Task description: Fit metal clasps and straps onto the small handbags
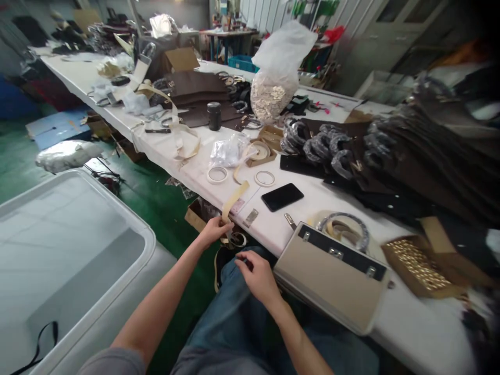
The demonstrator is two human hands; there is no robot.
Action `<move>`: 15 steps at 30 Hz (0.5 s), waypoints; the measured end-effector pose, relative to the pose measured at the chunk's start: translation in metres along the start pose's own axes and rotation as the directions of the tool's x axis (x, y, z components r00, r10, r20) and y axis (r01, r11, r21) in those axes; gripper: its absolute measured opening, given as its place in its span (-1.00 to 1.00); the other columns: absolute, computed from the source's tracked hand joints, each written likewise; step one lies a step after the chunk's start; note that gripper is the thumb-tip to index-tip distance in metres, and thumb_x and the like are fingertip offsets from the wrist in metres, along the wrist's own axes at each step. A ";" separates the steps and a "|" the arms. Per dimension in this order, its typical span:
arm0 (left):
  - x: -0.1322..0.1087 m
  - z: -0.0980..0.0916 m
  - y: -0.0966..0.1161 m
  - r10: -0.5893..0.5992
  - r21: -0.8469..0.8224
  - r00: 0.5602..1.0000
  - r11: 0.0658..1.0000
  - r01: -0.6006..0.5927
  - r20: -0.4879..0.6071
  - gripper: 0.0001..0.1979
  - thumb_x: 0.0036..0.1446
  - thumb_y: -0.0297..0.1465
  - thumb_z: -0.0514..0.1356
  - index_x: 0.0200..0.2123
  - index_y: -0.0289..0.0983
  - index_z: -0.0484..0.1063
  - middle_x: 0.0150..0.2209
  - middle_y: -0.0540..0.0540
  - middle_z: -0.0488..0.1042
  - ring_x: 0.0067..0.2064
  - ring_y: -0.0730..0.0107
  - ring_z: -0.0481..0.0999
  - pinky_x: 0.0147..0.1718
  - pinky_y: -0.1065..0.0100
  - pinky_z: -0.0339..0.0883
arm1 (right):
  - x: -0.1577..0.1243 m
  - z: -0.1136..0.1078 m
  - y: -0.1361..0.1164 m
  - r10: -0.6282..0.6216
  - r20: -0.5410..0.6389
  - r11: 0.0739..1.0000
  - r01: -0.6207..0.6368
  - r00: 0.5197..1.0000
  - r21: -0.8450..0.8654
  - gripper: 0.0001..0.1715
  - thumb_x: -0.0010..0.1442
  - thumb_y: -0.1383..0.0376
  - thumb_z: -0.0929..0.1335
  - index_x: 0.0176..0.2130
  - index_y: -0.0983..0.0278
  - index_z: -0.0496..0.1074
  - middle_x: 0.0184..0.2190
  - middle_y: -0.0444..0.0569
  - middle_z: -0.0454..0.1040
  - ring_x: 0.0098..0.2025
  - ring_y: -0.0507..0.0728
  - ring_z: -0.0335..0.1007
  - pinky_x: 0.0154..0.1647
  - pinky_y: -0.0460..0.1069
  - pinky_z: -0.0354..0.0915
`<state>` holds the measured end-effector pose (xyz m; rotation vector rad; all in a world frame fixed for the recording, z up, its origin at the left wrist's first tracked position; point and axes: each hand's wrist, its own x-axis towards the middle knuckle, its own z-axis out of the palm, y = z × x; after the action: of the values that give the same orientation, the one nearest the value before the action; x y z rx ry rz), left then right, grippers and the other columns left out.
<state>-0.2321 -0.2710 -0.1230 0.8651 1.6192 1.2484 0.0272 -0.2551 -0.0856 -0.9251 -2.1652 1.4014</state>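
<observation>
At the table's front edge my left hand [214,230] is closed on a cream tape strip [234,200]. The strip runs up from my fingers onto the white tabletop. A small roll of tape [238,239] hangs just below that hand, beyond the edge. Above my lap is my right hand [258,273], its fingers curled and the thumb close to the forefinger; whatever may be between them is too small to make out. Beyond the strip lie two white tape rolls [217,175], a larger cream roll [258,151] in a cardboard box, and a black phone [282,197].
A beige case [332,276] with metal latches overhangs the table edge at right, beside a box of gold-coloured fittings [420,263]. Dark bag pieces with wrapped handles [336,143] are piled behind. A large pale bin [150,237] stands at left.
</observation>
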 end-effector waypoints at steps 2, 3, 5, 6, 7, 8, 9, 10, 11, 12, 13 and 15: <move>-0.009 -0.016 0.017 -0.018 0.020 0.999 1.000 0.017 0.037 -0.39 0.21 0.12 0.48 -0.12 -0.36 0.63 -0.31 -0.19 0.68 -0.32 0.24 0.62 -0.33 0.32 0.45 | 0.001 0.004 0.013 0.034 -0.007 0.999 -0.034 0.999 -0.043 -0.74 0.44 0.20 0.45 0.06 0.19 0.67 -0.04 0.06 0.67 -0.09 0.31 0.60 0.07 0.19 0.52; -0.018 -0.025 0.025 -0.015 0.028 0.999 1.000 0.014 0.049 -0.40 0.23 0.13 0.46 -0.14 -0.35 0.62 -0.34 -0.16 0.66 -0.36 0.28 0.59 -0.37 0.35 0.40 | 0.002 0.007 0.018 0.045 -0.010 0.996 -0.046 0.999 -0.072 -0.68 0.41 0.22 0.47 0.12 0.20 0.65 -0.01 0.08 0.65 -0.09 0.32 0.60 0.07 0.21 0.52; -0.039 -0.044 0.040 -0.004 0.023 1.000 1.000 0.003 0.024 -0.42 0.27 0.13 0.44 -0.13 -0.33 0.61 -0.35 -0.11 0.62 -0.38 0.34 0.53 -0.40 0.39 0.34 | 0.007 0.015 0.022 0.024 -0.024 0.987 -0.028 0.999 -0.161 -0.42 0.33 0.24 0.53 0.29 0.23 0.55 0.14 0.16 0.60 0.04 0.38 0.58 0.18 0.27 0.51; -0.050 -0.052 0.048 -0.002 0.006 1.000 1.000 0.002 0.000 -0.42 0.28 0.14 0.43 -0.12 -0.32 0.60 -0.36 -0.08 0.60 -0.39 0.37 0.50 -0.41 0.41 0.33 | 0.011 0.021 0.021 -0.010 -0.028 0.977 0.004 1.000 -0.213 -0.24 0.28 0.25 0.58 0.39 0.25 0.46 0.25 0.21 0.55 0.18 0.42 0.54 0.28 0.31 0.46; -0.058 -0.057 0.056 -0.004 -0.017 1.000 1.000 0.003 -0.017 -0.42 0.29 0.14 0.41 -0.10 -0.31 0.60 -0.36 -0.07 0.58 -0.40 0.39 0.48 -0.42 0.41 0.32 | 0.016 0.028 0.018 -0.060 -0.017 0.964 0.053 0.998 -0.261 -0.03 0.22 0.25 0.63 0.48 0.25 0.36 0.36 0.25 0.47 0.32 0.46 0.45 0.40 0.34 0.38; -0.065 -0.061 0.064 -0.009 -0.044 1.000 0.999 0.008 -0.023 -0.41 0.31 0.15 0.39 -0.08 -0.31 0.60 -0.37 -0.05 0.56 -0.41 0.40 0.45 -0.43 0.42 0.31 | 0.022 0.036 0.014 -0.116 0.012 0.949 0.114 0.993 -0.295 0.16 0.15 0.24 0.69 0.55 0.25 0.27 0.45 0.28 0.39 0.44 0.49 0.33 0.50 0.36 0.27; -0.068 -0.063 0.072 -0.014 -0.067 1.000 0.998 0.012 -0.021 -0.41 0.32 0.16 0.37 -0.07 -0.31 0.60 -0.37 -0.04 0.55 -0.42 0.41 0.43 -0.44 0.42 0.29 | 0.027 0.044 0.009 -0.167 0.061 0.934 0.178 0.984 -0.310 0.30 0.09 0.22 0.73 0.59 0.25 0.20 0.51 0.29 0.32 0.52 0.49 0.23 0.57 0.36 0.17; -0.069 -0.064 0.079 -0.016 -0.080 1.000 0.997 0.015 -0.013 -0.41 0.33 0.16 0.35 -0.06 -0.30 0.60 -0.37 -0.04 0.55 -0.43 0.41 0.41 -0.46 0.42 0.27 | 0.032 0.053 0.003 -0.202 0.125 0.925 0.231 0.971 -0.303 0.38 0.03 0.20 0.76 0.59 0.25 0.19 0.52 0.30 0.30 0.54 0.49 0.19 0.59 0.35 0.13; -0.068 -0.064 0.087 -0.014 -0.079 1.000 0.997 0.013 -0.012 -0.42 0.35 0.16 0.34 -0.07 -0.30 0.60 -0.37 -0.04 0.55 -0.43 0.41 0.41 -0.46 0.42 0.25 | 0.036 0.062 -0.002 -0.209 0.200 0.924 0.260 0.957 -0.279 0.38 0.00 0.17 0.78 0.57 0.24 0.23 0.50 0.28 0.36 0.52 0.48 0.25 0.56 0.31 0.17; -0.064 -0.064 0.093 -0.007 -0.063 1.000 0.998 0.006 -0.021 -0.43 0.36 0.14 0.33 -0.09 -0.30 0.60 -0.36 -0.05 0.56 -0.42 0.39 0.43 -0.46 0.42 0.26 | 0.037 0.070 -0.007 -0.181 0.282 0.936 0.253 0.942 -0.245 0.28 0.02 0.15 0.78 0.52 0.23 0.31 0.41 0.23 0.47 0.43 0.46 0.37 0.48 0.26 0.26; -0.060 -0.065 0.099 0.004 -0.027 0.999 1.000 -0.006 -0.045 -0.47 0.38 0.11 0.30 -0.12 -0.30 0.60 -0.36 -0.05 0.56 -0.41 0.37 0.45 -0.44 0.40 0.28 | 0.037 0.077 -0.010 -0.121 0.366 0.954 0.209 0.923 -0.213 0.09 0.08 0.12 0.75 0.43 0.23 0.43 0.28 0.16 0.60 0.29 0.41 0.51 0.35 0.20 0.37; -0.050 -0.068 0.107 0.062 0.143 0.991 0.989 -0.044 -0.122 -0.54 0.42 0.02 0.26 -0.25 -0.29 0.57 -0.41 -0.05 0.54 -0.39 0.33 0.47 -0.38 0.37 0.31 | 0.030 0.086 -0.012 0.033 0.462 0.978 0.068 0.886 -0.199 -0.40 0.27 0.12 0.65 0.22 0.20 0.60 -0.04 -0.02 0.72 -0.03 0.30 0.65 0.04 0.07 0.47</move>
<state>-0.2767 -0.3133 -0.0009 0.9377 1.8127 1.2594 -0.0524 -0.2928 -0.1109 -0.6817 -2.7116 1.5277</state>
